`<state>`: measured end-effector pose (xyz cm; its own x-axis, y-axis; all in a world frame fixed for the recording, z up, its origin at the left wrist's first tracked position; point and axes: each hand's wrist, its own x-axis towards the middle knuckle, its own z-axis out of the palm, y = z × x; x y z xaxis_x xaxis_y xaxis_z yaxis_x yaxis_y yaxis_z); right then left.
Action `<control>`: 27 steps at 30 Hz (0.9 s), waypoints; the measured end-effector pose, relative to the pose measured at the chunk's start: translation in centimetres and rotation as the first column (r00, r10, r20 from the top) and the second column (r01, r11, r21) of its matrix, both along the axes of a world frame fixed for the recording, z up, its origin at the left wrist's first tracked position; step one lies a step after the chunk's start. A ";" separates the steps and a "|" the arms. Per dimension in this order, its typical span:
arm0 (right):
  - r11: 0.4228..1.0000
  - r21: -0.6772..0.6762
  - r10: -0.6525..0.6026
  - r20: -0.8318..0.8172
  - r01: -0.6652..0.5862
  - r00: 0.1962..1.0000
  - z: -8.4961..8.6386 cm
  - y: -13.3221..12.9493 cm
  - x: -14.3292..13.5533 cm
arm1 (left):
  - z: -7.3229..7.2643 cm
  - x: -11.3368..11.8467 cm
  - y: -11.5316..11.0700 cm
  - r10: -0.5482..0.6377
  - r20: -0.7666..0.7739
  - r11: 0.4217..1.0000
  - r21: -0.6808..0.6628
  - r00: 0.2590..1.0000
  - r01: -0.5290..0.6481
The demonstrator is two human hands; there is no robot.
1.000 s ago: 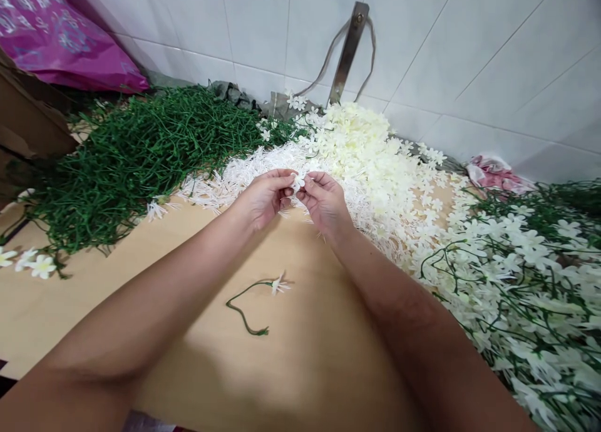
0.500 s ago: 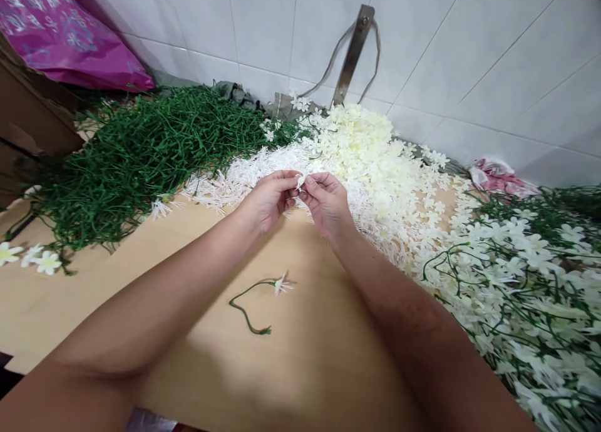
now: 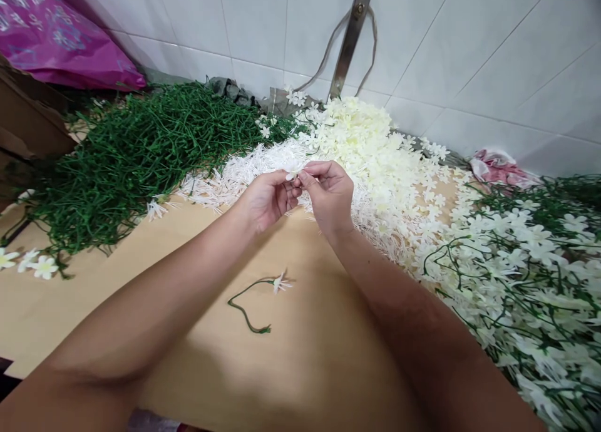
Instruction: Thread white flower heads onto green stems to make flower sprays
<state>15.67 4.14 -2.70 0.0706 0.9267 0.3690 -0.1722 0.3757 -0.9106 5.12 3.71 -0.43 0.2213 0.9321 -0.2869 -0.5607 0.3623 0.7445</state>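
The right hand is pinching a white flower between closed fingertips at its ten o'clock; the left hand, half-curled, is meeting it, grip unclear.

This place is looking like a small craft workshop, or a work corner in a home; the view is not settling which. Sorted heaps are crowding the tan counter: green stems, spiky white pieces and loose pale blossoms, far more than a household vase would be needing. On the right, stemmed flowers are lying massed together. Bare hands are holding one white flower piece amid this stock. Behind, a plain white tiled wall is rising, while a printed purple bag and a brown box are crowding the left.
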 end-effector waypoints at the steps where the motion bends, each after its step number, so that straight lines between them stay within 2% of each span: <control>1: 1.000 0.026 -0.007 0.020 0.006 1.000 0.0 0.0 0.1 | 0.0 0.0 0.0 0.000 0.007 1.000 -0.002 1.000 0.000; 11: 0.954 0.290 -0.161 0.288 0.074 0.944 -1.0 0.5 0.9 | -0.2 -0.2 0.1 0.004 0.004 0.999 0.033 1.000 -0.004; 14: 0.910 0.410 -0.230 0.382 0.059 0.895 -0.8 0.4 1.1 | -0.4 -0.2 0.1 0.028 -0.036 0.998 0.056 0.999 -0.026; 19: 0.801 0.597 -0.404 0.503 0.031 0.764 -0.9 0.6 1.6 | -0.7 -0.1 0.2 0.042 -0.067 0.996 0.082 0.997 -0.036; 23: 0.782 0.622 -0.437 0.529 0.017 0.728 -1.2 0.9 1.9 | -0.5 0.0 0.0 0.088 -0.140 0.989 0.129 0.986 -0.070; 27: 0.825 0.564 -0.383 0.516 0.033 0.766 -1.2 0.9 1.8 | -0.2 0.2 -0.1 0.166 -0.283 0.976 0.186 0.945 -0.116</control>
<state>17.51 5.05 -3.88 -0.1520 0.5849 0.7967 0.4655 0.7535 -0.4644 5.27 3.58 -0.65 0.0124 0.9871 -0.1597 -0.3430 0.1542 0.9266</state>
